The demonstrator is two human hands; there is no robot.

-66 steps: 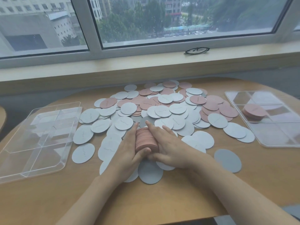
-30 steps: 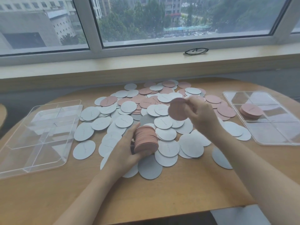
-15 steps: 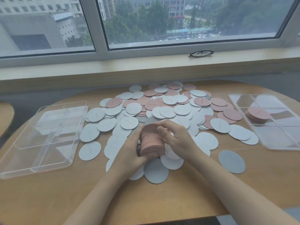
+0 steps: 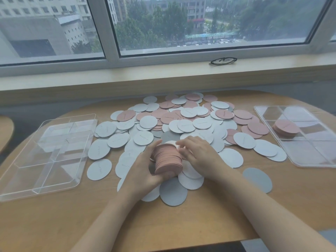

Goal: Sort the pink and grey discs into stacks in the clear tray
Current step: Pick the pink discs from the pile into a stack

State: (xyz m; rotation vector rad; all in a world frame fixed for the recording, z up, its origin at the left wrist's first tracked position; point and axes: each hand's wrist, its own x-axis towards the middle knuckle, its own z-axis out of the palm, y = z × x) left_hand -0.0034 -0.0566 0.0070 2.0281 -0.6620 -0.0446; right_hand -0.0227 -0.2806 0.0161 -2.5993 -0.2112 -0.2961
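My left hand (image 4: 143, 168) grips a thick stack of pink discs (image 4: 168, 160), tilted on its edge above the table. My right hand (image 4: 198, 153) touches the stack's right side with its fingers. Behind them spreads a heap of loose pink and grey discs (image 4: 183, 120). A clear tray (image 4: 309, 160) at the right holds a short pink stack (image 4: 285, 129) in one compartment. A second clear tray (image 4: 47, 151) with dividers lies at the left, with no discs in it.
Several grey discs lie near the front, one apart at the right (image 4: 257, 179). The wooden table (image 4: 54, 224) has a rounded edge. A pair of glasses (image 4: 222, 61) rests on the window sill behind.
My right hand picked a pink disc from the heap, brought it back and set it on the stack in my left hand; it now rests against the stack's side.
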